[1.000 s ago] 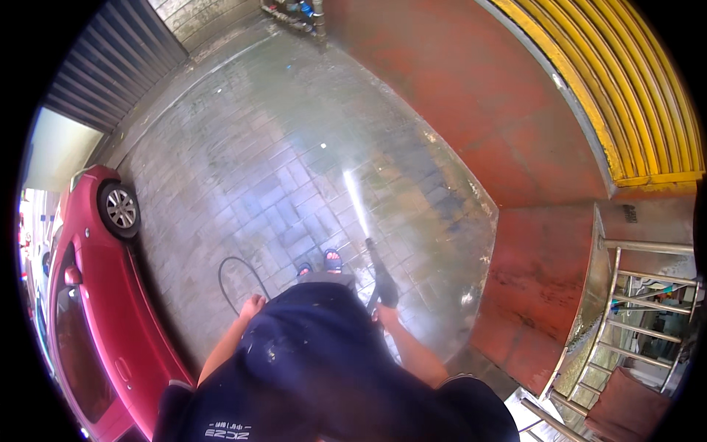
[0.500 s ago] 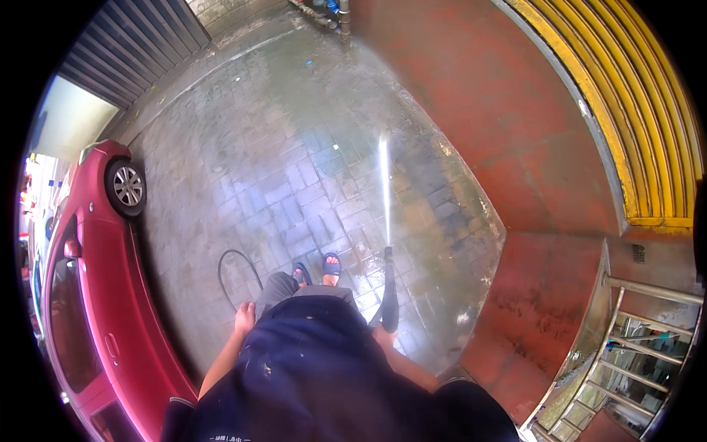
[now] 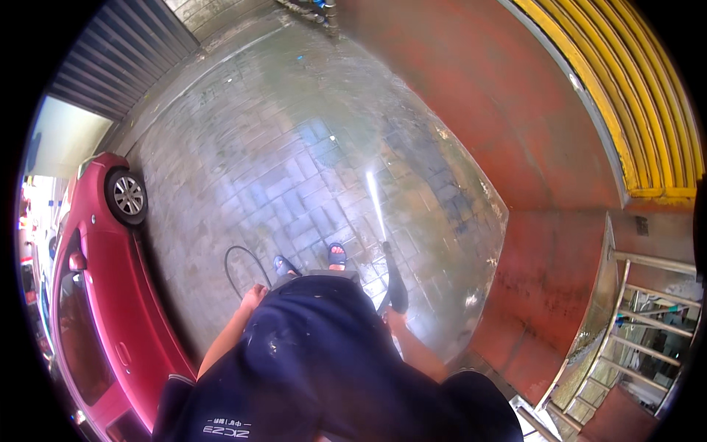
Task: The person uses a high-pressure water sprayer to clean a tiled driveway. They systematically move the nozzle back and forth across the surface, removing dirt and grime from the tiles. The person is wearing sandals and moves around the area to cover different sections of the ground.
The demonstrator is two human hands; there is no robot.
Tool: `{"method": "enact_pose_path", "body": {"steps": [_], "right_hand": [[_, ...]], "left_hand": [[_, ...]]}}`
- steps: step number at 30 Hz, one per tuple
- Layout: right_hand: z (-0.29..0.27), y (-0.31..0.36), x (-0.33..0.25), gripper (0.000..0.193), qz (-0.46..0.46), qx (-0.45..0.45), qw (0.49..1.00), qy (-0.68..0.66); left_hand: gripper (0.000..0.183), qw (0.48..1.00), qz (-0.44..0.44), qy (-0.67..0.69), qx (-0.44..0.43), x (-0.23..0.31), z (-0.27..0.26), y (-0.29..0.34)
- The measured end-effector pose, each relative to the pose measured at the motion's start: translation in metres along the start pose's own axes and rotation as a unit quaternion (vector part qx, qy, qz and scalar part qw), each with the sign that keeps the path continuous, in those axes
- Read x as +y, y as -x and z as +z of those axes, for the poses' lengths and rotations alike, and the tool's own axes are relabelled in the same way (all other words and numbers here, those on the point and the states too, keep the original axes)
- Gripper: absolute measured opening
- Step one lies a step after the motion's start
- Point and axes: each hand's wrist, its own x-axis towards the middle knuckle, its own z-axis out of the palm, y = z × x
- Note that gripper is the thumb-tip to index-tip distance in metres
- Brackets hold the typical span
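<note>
A black spray gun (image 3: pixel 395 280) points away from me at the wet paving, and a white water jet (image 3: pixel 375 197) shoots from its tip. My right hand (image 3: pixel 396 321) is closed around the rear of the gun, its fingers partly hidden behind the gun and my dark clothing. Left of my body, a thin dark hose (image 3: pixel 234 259) bows out in a loop above the ground. My left hand (image 3: pixel 255 295) is closed where the two ends of that loop meet, apparently gripping the hose, though the fingers are small in view. My feet in dark sandals (image 3: pixel 337 255) stand between both hands.
A red car (image 3: pixel 125 317) is parked along the left. Wet paving bricks (image 3: pixel 294 184) cover the ground ahead. On the right rise a red sloped surface (image 3: pixel 530 287) and a yellow ribbed shutter (image 3: pixel 626 96), with a metal rail frame (image 3: pixel 652 320) nearer me. A grey ribbed gate (image 3: pixel 125 59) stands far left.
The water jet's tip has swung left and nearer, and the spray gun tilts more to the left. My left hand has shifted slightly right and farther away. The feet stand wider apart.
</note>
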Motion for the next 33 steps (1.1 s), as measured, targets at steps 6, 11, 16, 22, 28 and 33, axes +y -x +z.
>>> {"method": "enact_pose_path", "body": {"steps": [6,11,16,22,28,33], "right_hand": [[-0.015,0.013,0.027,0.014,0.07,0.008,0.992,-0.108],[-0.024,0.026,0.034,0.011,0.12,-0.047,0.973,-0.194],[-0.01,0.04,0.021,0.013,0.087,-0.009,0.982,-0.166],[0.014,0.041,0.004,0.008,0.005,-0.018,0.994,-0.109],[0.021,0.029,-0.01,0.012,0.002,-0.071,0.997,-0.035],[0.025,0.025,-0.018,0.01,-0.013,-0.004,0.998,-0.061]], "left_hand": [[0.043,1.0,0.021,-0.016,-0.018,-0.001,-0.013,0.0],[0.044,0.999,0.018,-0.031,-0.036,-0.012,-0.022,0.001],[0.044,0.999,0.032,-0.027,-0.03,-0.008,-0.03,-0.004],[0.043,0.998,0.037,-0.03,-0.028,-0.013,-0.034,-0.005],[0.045,0.999,0.03,-0.014,-0.031,-0.03,-0.034,-0.001],[0.045,0.999,0.037,-0.013,-0.033,-0.03,-0.035,0.004]]}}
